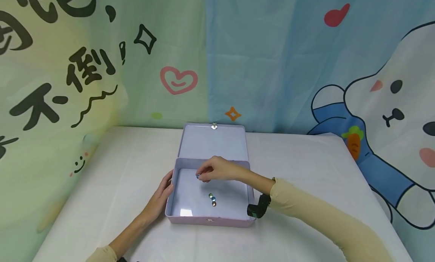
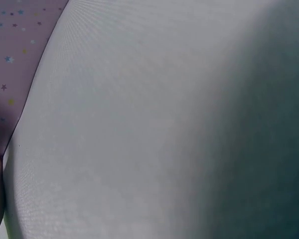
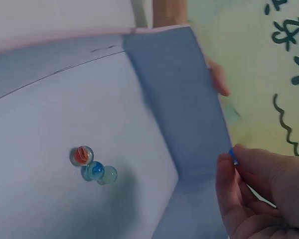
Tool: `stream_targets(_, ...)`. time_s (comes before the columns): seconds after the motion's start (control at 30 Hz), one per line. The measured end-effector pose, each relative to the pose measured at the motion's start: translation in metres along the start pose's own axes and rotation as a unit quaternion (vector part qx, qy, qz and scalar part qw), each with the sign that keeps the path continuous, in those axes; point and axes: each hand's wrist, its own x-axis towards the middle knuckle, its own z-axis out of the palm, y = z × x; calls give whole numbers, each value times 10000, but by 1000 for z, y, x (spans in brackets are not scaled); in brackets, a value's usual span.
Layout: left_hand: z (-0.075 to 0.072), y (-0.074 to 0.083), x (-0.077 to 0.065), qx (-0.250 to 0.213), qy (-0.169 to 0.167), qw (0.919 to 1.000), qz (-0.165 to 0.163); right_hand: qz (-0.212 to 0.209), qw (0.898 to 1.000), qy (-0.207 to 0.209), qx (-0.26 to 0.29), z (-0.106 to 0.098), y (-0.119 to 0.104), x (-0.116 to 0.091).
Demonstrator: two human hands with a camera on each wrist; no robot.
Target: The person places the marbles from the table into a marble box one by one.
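Over the box's left part, my right hand [image 1: 215, 169] pinches a small blue marble [image 3: 233, 156] between thumb and fingertips. The pinkish-purple metal box [image 1: 209, 220] stands with its hinged lid [image 1: 213, 143] raised at the back. Three glass marbles lie close together on the box floor: a greenish one [image 1: 210, 195], a blue one [image 1: 213, 199] and one with an orange-red swirl [image 3: 81, 156]. Against the box's left wall rests my left hand [image 1: 161, 196], its fingers along the outer side. In the left wrist view only a sliver of that hand shows beside the star-patterned box.
A white cloth [image 1: 136, 160] covers the table under and around the box. Behind the table hangs a printed curtain [image 1: 251, 65] with cartoon figures and writing. A black wrist camera [image 1: 259, 206] sits by the box's right edge.
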Motion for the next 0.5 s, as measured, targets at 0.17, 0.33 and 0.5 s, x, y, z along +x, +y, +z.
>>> stream_targets(0.17,-1,1,-2,-23,-36,10000,-19,-286,9912,-149,-1282,13,-4,19)
stream_targets(0.33,-1,1,-2,-42,-71,10000,-43,-467,9802,-254,-1909,25,-5,33)
stream_targets(0.5,-1,2,-1,-84,-102,9999,-50,-357,9771,-274,-2078,33,1,42)
